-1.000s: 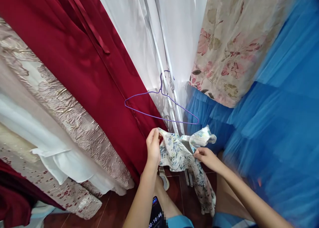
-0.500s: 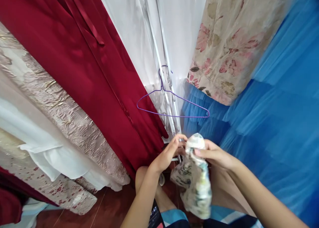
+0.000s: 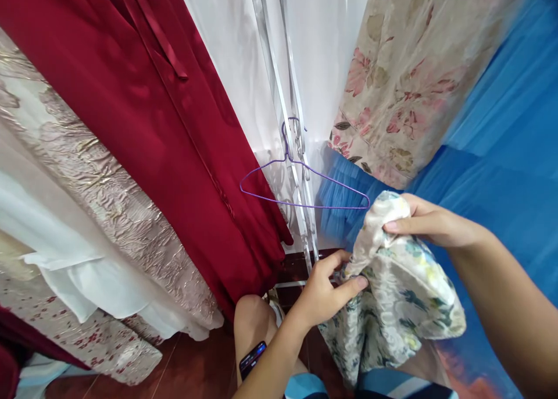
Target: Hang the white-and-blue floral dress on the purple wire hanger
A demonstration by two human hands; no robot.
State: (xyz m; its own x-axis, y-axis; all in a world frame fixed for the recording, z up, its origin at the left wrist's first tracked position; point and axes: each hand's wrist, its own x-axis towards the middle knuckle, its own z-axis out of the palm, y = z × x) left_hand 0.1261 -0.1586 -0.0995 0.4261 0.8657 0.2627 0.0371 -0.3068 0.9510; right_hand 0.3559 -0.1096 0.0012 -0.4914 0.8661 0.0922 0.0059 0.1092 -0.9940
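A cream floral garment (image 3: 392, 288) with green and yellow print hangs from both my hands, its gathered edge uppermost. My right hand (image 3: 429, 221) pinches the top of it between thumb and fingers. Lower and to the left, my left hand (image 3: 333, 288) grips the gathered edge, thumb in front and fingertips partly hidden behind the cloth. Just beyond the fabric hangs a bare purple hanger (image 3: 305, 204), its right end close to the top of the garment. Its hook is at the white metal rack (image 3: 279, 91).
A dark red garment (image 3: 183, 155) and a textured pale one (image 3: 122, 184) hang at left. On the right are a floral cloth (image 3: 392, 96) and a blue tulle dress (image 3: 488, 172). A phone (image 3: 251, 358) lies on my leg above the red tiled floor (image 3: 174, 364).
My right hand has lifted up and to the right with the garment, spreading it wider. My left hand has moved right and down along its edge. The phone is now more fully visible.
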